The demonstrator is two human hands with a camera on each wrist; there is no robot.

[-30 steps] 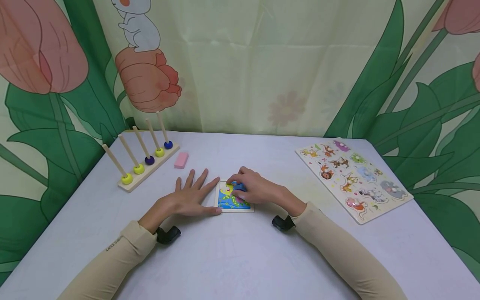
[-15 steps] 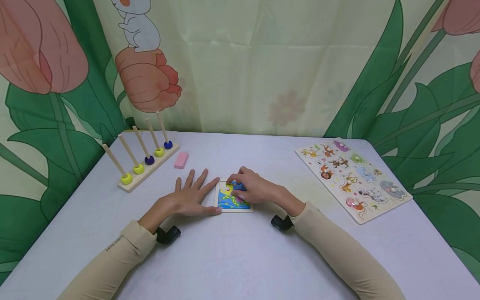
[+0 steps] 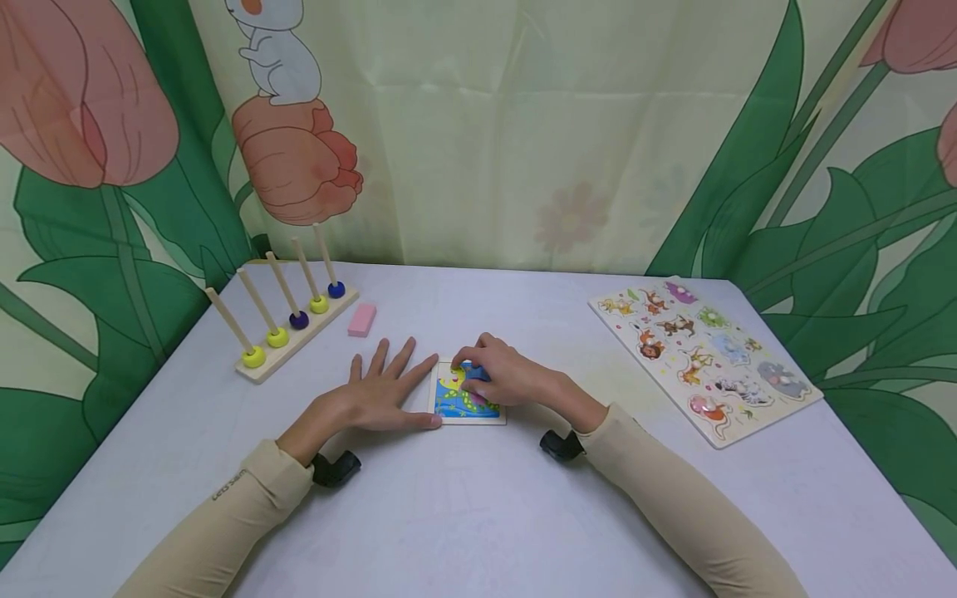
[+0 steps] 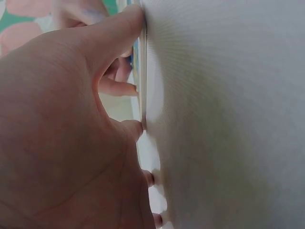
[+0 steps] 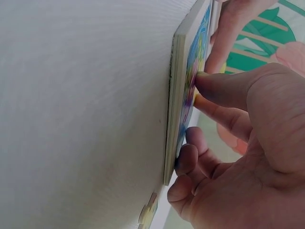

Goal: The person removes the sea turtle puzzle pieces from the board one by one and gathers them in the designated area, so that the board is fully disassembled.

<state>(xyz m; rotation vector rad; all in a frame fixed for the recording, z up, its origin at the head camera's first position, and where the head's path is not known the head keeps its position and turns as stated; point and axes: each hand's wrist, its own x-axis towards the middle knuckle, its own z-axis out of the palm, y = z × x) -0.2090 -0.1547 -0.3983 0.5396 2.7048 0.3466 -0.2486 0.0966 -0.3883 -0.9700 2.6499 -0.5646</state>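
A small square jigsaw puzzle [image 3: 452, 409] with a bright blue, yellow and green picture and a pale wooden rim lies flat on the white table. My left hand [image 3: 380, 400] rests flat at its left side with fingers spread, and the thumb and index tips meet the rim, as the left wrist view shows. Over the puzzle's upper right my right hand [image 3: 512, 374] is bent, covering that part in the head view. From the right wrist, its thumb [image 5: 217, 86] and index fingertip touch the printed face close together, while the other fingers curl near the board's edge.
To the left stands a wooden peg rack [image 3: 310, 330] with five upright rods, each bearing a yellow or dark blue bead. A pink block [image 3: 362, 320] lies beside it. An animal puzzle board [image 3: 661, 370] lies at the right. A printed curtain [image 3: 463, 166] hangs behind the table.
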